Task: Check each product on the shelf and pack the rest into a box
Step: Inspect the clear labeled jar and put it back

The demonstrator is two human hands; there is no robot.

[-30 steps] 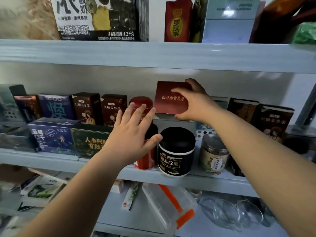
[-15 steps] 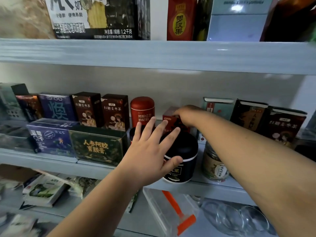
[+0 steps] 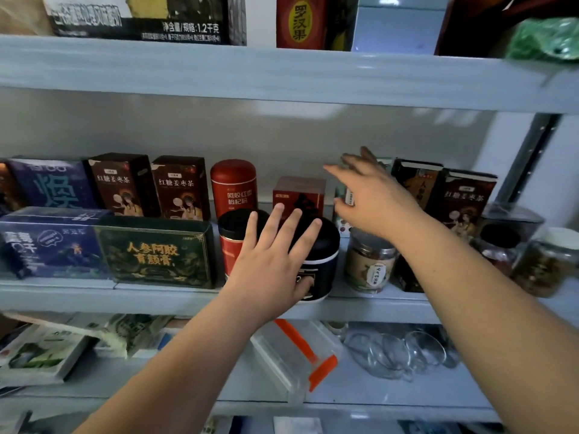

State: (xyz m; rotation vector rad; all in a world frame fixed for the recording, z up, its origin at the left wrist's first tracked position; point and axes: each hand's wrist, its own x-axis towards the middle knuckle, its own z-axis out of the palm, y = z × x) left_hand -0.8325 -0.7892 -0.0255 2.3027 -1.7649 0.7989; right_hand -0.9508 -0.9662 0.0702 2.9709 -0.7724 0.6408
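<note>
Right hand (image 3: pixel 376 198) has let go of the little dark red box (image 3: pixel 299 192) and slid off to the right. The box now stands by itself in the back row of the middle shelf (image 3: pixel 156 292), just right of the tall red tin (image 3: pixel 233 183). That hand's grip is wide open, with fingers spread and a bit blurry, and it holds nothing. It hangs in front of a pale box that it mostly hides. The left hand (image 3: pixel 272 261) has stayed where it was, in front of the black jar (image 3: pixel 327 245) at the front of the same shelf. Its grip is open too: the fingers are straight and fanned out, and the thumb is low by the jar's label. Whether the palm touches the jar is hard to tell. A red can with a black lid (image 3: pixel 232 239) sits just left of the black jar, and a clear jar (image 3: pixel 369 264) just right of it. Further left lies a flat green box (image 3: pixel 156 252), with two dark brown boxes (image 3: pixel 180 187) standing behind it.
</note>
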